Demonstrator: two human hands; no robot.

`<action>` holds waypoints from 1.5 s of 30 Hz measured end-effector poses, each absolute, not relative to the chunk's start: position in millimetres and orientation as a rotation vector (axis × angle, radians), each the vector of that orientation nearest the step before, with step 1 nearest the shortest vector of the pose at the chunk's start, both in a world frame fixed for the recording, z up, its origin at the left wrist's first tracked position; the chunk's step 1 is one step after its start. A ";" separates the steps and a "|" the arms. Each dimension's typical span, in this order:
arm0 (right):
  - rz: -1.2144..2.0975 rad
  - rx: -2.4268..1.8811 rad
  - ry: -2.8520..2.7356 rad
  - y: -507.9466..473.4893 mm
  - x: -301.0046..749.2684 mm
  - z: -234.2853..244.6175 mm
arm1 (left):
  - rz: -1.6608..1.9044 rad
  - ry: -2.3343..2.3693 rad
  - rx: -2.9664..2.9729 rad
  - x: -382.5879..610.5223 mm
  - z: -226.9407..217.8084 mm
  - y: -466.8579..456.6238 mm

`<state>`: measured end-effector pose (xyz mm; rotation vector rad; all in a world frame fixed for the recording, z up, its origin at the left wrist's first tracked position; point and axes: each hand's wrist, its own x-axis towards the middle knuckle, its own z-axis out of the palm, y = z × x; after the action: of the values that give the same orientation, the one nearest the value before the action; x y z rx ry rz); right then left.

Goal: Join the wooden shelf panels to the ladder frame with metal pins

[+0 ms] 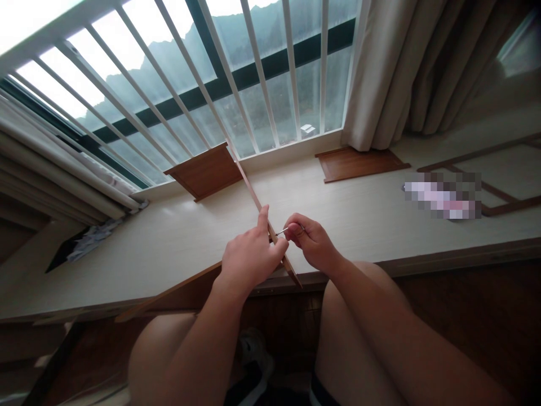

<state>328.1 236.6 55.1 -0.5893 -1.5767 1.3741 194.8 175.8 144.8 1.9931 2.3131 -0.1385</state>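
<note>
Wooden strip (255,197) slants across a pale window ledge (169,237), its near end at the ledge's front edge, as a seated person works at it. The left hand (252,254) is wrapped around the strip, thumb on the near side, one finger reaching along it; the right hand (311,239) pinches a slim metal tool (282,231), whose tip meets the strip beside the left thumb. What sits under the tip is too small to tell.

Work appears to be partway: one point on the strip is in hand, but no finished joint can be confirmed. A brown panel (207,172) lies against or just beside the strip's far end; whether the two are joined cannot be told. Another board (186,293) runs beneath the left forearm, its meeting with the strip hidden. Seemingly left for later, a second panel (363,163) and a ladder-like frame (502,193) lie well apart to the right, near a pixelated item (443,195).

Crumpled material (93,239) lies at the ledge's left end, between curtains and front edge. Window bars (253,73) stand close behind the strip's far end, and the person's knees (163,344) crowd its near end, leaving little room to swing it.
</note>
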 end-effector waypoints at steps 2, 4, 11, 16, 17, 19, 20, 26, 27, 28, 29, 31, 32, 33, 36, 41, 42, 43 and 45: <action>1.427 -0.574 -1.530 235.7 326.5 53.8 | -0.139 2.314 1.991 195.0 145.1 175.8; 1.461 -0.565 -1.494 234.8 325.1 52.9 | -0.140 2.312 1.992 195.0 145.6 175.8; 1.439 -0.635 -1.466 234.0 323.4 51.1 | -0.140 2.319 1.962 196.9 147.7 175.2; 1.388 -0.665 -1.549 235.1 327.0 54.0 | -0.136 2.320 1.950 199.4 149.7 175.1; 1.378 -0.665 -1.566 235.4 327.8 55.0 | -0.143 2.323 1.941 199.8 150.1 175.1; 1.384 -0.667 -1.572 235.8 328.6 56.8 | -0.158 2.330 1.929 200.5 150.9 175.3; 1.402 -0.669 -1.555 236.1 328.5 57.3 | -0.162 2.332 1.929 200.6 151.1 175.3; 1.690 -0.634 -1.360 238.5 322.7 56.5 | -0.180 2.327 1.941 199.8 150.3 175.1; 1.703 -0.635 -1.352 239.0 322.3 56.3 | -0.181 2.329 1.942 199.7 150.1 175.0; 1.692 -0.645 -1.356 239.5 322.3 56.2 | -0.178 2.333 1.946 199.6 149.8 175.0; 1.664 -0.662 -1.364 240.1 322.9 56.2 | -0.172 2.335 1.952 199.6 149.7 174.9; 1.597 -0.705 -1.365 241.4 325.5 56.3 | -0.162 2.337 1.960 199.6 149.5 174.8; 1.570 -0.724 -1.355 242.1 327.4 56.4 | -0.161 2.337 1.959 199.7 149.6 174.8; 1.550 -0.735 -1.344 242.8 329.4 56.6 | -0.163 2.339 1.954 199.8 149.7 174.8; 1.536 -0.705 -1.377 244.0 334.8 57.4 | -0.168 2.341 1.946 199.6 150.0 174.9; 1.582 -0.590 -1.535 240.6 335.4 58.5 | -0.164 2.330 1.952 199.8 150.6 175.0; 1.584 -0.588 -1.544 239.5 334.6 58.6 | -0.164 2.334 1.942 200.1 150.7 175.0; 1.584 -0.590 -1.547 238.6 333.9 58.7 | -0.161 2.335 1.935 200.4 150.8 175.0; 1.582 -0.592 -1.540 237.4 332.8 58.8 | -0.149 2.332 1.934 200.5 150.7 175.0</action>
<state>332.8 237.4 58.8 -0.5924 -1.5404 1.5823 200.5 175.0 150.7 1.9343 2.3316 -0.1492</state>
